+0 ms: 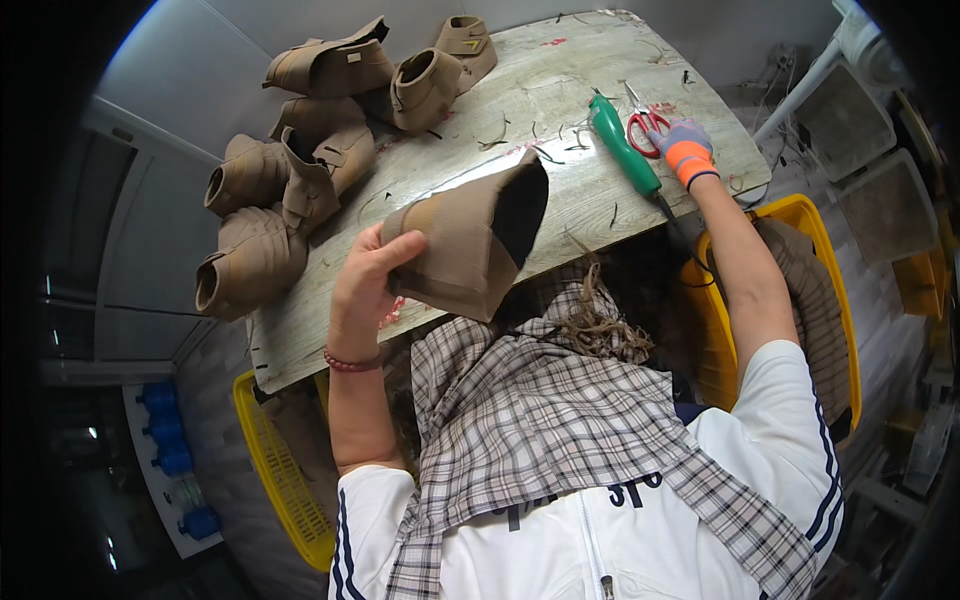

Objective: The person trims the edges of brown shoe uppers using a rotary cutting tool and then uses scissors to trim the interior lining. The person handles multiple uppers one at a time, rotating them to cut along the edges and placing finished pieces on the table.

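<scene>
One flared brown cuff [447,245], murky inside, is held in the left hand [365,275]; whether the right hand [687,150] grips the scissors [641,111], I can't tell.

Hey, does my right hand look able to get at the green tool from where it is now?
Probably yes: the green tool lies on the table just left of your right hand. The red-handled scissors sit partly between them, but the tool's lower end looks unobstructed.

The fisheye head camera looks down from close above the table [600,55].
</scene>
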`<state>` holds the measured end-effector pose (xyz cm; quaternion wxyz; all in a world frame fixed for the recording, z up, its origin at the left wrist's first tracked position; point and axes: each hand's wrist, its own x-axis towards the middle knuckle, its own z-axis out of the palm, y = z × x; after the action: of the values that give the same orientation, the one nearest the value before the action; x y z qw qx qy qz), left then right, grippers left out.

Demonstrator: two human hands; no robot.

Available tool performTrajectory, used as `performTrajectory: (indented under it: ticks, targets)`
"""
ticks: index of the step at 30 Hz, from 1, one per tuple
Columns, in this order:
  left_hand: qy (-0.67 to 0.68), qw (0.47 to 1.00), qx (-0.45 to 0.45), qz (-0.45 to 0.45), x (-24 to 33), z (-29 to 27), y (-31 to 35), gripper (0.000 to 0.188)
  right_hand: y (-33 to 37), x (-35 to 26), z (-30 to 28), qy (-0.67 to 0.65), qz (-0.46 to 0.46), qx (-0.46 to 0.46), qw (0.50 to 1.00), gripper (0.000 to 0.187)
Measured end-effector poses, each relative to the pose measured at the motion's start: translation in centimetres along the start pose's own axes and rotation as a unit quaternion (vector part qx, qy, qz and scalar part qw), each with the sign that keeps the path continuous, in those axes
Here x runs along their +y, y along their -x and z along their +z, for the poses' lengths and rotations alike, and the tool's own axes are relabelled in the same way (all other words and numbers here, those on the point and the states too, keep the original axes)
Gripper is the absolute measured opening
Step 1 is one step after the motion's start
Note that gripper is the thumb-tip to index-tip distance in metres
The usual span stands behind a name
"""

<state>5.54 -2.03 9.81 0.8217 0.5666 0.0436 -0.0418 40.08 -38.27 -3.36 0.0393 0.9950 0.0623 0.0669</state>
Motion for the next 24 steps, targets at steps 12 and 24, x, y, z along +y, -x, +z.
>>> performTrajectory:
  ticks: [12, 24]
  targets:
    - [0.434, 0.839, 0.264, -0.195, -12.4, -7.2, 17.0, 0.033, -7.3, 3.8, 7.7, -0.027, -0.253, 0.098, 0.962, 0.041]
    - [0.41, 0.823, 0.393, -0.021, -22.3, -7.6, 21.3, 0.037, 11.2, -6.8, -4.4, -0.457, -0.256, -0.014, 0.851, 0.028]
